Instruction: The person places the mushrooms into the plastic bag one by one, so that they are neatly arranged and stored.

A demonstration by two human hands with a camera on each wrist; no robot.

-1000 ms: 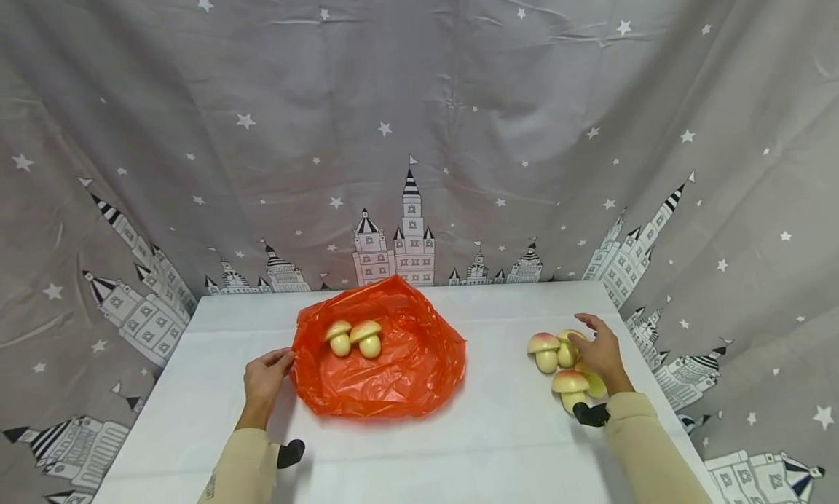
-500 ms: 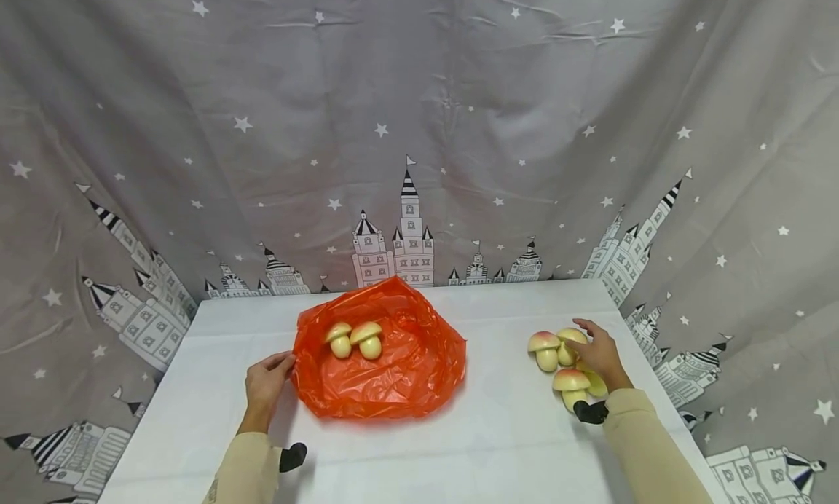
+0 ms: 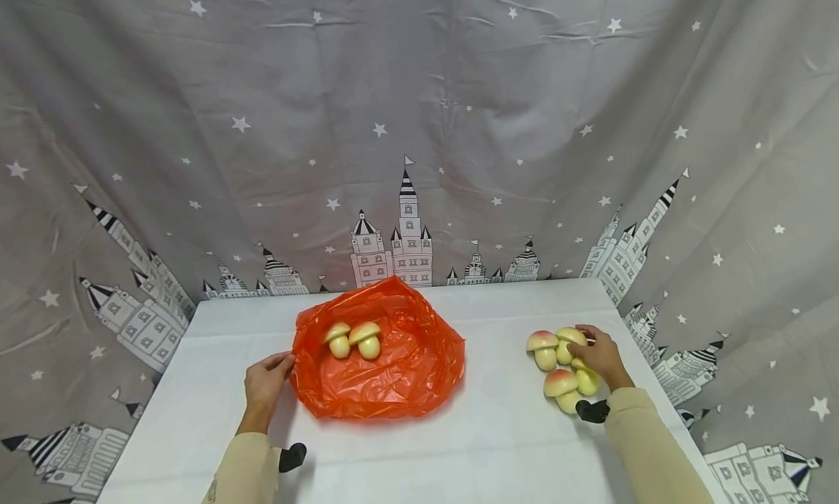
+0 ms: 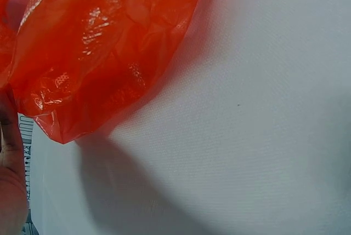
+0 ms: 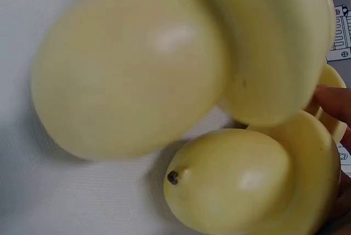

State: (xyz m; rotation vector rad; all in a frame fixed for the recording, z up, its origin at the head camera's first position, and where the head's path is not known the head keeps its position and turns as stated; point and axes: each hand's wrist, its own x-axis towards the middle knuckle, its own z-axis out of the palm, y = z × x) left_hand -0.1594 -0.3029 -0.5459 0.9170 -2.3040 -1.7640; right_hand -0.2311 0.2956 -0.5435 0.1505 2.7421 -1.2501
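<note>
My left hand (image 3: 265, 380) pinches the left rim of a red plastic bag (image 3: 393, 387), which lies spread wide with its mouth up. In the left wrist view the fingers (image 4: 10, 136) are at the bag's (image 4: 104, 54) edge. Two yellow toy mushrooms (image 3: 369, 346) lie inside it. At the right, my right hand (image 3: 599, 355) grips the cap of a toy mushroom (image 3: 586, 382), its cap partly hidden by the hand. In the right wrist view this mushroom (image 5: 230, 180) lies beside another (image 5: 131, 70), with fingertips (image 5: 333, 102) at the caps.
Around the right hand lie other toy mushrooms: a pink-capped one (image 3: 544, 349), one behind (image 3: 565, 351) and one in front (image 3: 562, 389). The white-covered table (image 3: 419, 460) ends at a grey curtain (image 3: 419, 111) printed with castles and stars.
My right hand has come down slightly and its fingers have closed on a mushroom. The front mushroom has shifted left and tilted. My left hand stays at the bag's rim.
</note>
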